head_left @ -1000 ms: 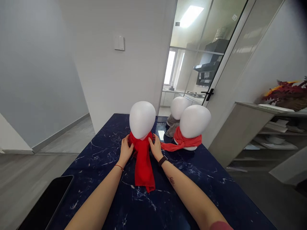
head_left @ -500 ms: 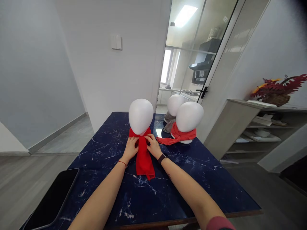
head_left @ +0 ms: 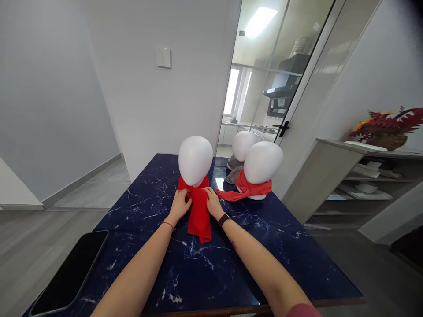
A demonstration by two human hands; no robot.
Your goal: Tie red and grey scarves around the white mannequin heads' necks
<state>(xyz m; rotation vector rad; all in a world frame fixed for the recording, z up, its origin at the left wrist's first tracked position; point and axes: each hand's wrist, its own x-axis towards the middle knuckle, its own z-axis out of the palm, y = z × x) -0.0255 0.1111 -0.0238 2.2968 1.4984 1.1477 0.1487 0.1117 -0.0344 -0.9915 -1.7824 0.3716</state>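
A white featureless mannequin head (head_left: 195, 160) stands on the dark blue marble table (head_left: 231, 273). A red scarf (head_left: 199, 215) is wrapped round its neck, with the ends hanging down onto the table in front. My left hand (head_left: 180, 205) grips the scarf at the left of the neck, fingers curled into the cloth. On the other side, my right hand (head_left: 213, 203) pinches the scarf just under the chin. Both hands sit close together on the fabric.
A second white head (head_left: 262, 162) with an orange-red scarf (head_left: 244, 190) stands to the right, a third head (head_left: 242, 145) with a grey scarf behind it. A black tablet (head_left: 69, 275) lies at the table's left front corner. Shelves with a dried-flower basket (head_left: 386, 127) stand right.
Both hands moved from the sides of the neck to the front of the scarf and closed on it. The hanging ends have drawn up shorter. The camera pulled back a little.
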